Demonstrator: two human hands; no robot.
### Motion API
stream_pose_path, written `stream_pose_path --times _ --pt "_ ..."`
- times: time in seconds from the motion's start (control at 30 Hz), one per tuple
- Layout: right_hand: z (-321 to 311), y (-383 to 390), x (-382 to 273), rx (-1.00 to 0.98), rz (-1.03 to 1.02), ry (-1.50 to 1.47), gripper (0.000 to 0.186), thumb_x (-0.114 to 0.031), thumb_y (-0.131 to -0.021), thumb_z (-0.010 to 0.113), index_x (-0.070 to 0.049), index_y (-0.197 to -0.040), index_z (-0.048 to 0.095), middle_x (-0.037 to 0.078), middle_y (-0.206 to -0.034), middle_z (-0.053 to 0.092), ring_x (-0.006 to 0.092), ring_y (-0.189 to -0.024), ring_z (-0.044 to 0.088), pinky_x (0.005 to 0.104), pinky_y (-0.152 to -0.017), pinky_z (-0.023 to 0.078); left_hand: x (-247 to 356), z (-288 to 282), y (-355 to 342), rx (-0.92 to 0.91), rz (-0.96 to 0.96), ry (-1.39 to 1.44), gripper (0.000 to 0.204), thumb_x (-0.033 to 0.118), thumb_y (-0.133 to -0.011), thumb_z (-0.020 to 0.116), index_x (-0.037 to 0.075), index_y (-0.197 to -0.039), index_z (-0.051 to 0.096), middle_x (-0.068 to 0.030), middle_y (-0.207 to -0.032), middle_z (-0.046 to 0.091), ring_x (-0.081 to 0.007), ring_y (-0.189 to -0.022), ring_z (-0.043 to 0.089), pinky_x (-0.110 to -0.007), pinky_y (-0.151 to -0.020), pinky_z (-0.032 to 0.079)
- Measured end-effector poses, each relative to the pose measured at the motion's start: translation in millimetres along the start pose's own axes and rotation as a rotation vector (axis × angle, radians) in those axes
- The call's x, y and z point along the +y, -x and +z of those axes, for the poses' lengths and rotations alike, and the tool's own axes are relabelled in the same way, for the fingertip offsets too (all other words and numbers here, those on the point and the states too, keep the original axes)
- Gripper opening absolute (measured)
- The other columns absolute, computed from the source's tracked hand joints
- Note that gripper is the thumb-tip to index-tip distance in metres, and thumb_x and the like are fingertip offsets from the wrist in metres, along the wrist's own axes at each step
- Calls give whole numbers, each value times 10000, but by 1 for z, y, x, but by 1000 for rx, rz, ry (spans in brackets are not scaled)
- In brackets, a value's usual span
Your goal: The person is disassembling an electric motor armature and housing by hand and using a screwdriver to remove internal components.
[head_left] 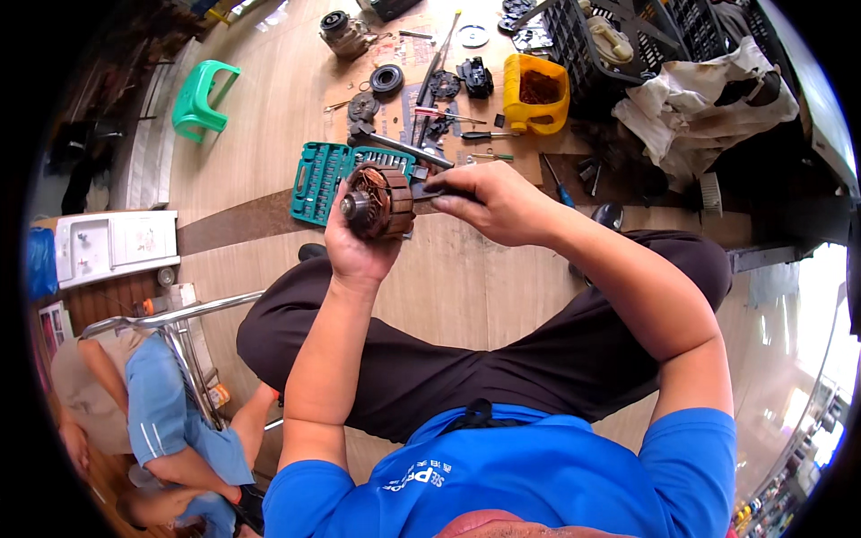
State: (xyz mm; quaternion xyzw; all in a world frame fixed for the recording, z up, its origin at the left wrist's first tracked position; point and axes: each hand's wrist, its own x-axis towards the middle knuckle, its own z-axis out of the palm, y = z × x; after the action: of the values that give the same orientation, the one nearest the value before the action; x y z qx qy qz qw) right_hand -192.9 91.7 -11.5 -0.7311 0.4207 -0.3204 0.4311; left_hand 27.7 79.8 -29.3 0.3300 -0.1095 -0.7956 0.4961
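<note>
My left hand (pixel 357 258) is closed round a motor armature (pixel 391 203) with brown core segments, copper windings and a steel shaft end facing left. The armature is held up over the floor in front of my knees. My right hand (pixel 504 203) pinches a thin dark flat piece (pixel 421 191) against or close to the armature's right side; its kind is hidden by the fingers. Just beyond my hands, a teal socket-set case (pixel 314 184) lies open, partly covered by the armature. A hammer (pixel 408 149) lies behind the armature, its handle pointing toward my right fingers.
Screwdrivers (pixel 489 134), a black ring-shaped pulley (pixel 387 81) and other motor parts lie on cardboard ahead. A cut yellow jug (pixel 536 93) and black crates (pixel 619 40) stand at the far right. A green stool (pixel 203 99) is at left; a seated person (pixel 179 394) is lower left.
</note>
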Motion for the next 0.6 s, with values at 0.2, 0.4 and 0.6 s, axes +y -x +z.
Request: stream_pose_path --times 0.2,0.4,0.6 --pt "1 -5 -1 90 -92 25 182 -213 -885 645 -39 -928 676 192 -786 637 384 -767 622 427 -676 492 -4 -12 -1 -197 -115 29 436 459 -977 390 142 -1194 596 -77 -1118 656 -249 -902 633 -386 -697 511" --pt "-8 -6 -5 99 -144 215 208 -235 -868 642 -40 -802 612 167 -732 617 384 -762 619 470 -659 484 -10 -14 1 -225 -203 68 441 465 -972 388 149 -1195 600 -95 -1072 666 -256 -852 644 -384 -671 509" --pt "-15 -6 -1 93 -166 408 130 -191 -856 635 -68 -843 597 118 -783 621 338 -790 631 436 -659 489 -4 -8 -3 -271 -145 5 403 406 -994 387 121 -1210 574 -91 -1086 656 -244 -920 649 -396 -730 534"
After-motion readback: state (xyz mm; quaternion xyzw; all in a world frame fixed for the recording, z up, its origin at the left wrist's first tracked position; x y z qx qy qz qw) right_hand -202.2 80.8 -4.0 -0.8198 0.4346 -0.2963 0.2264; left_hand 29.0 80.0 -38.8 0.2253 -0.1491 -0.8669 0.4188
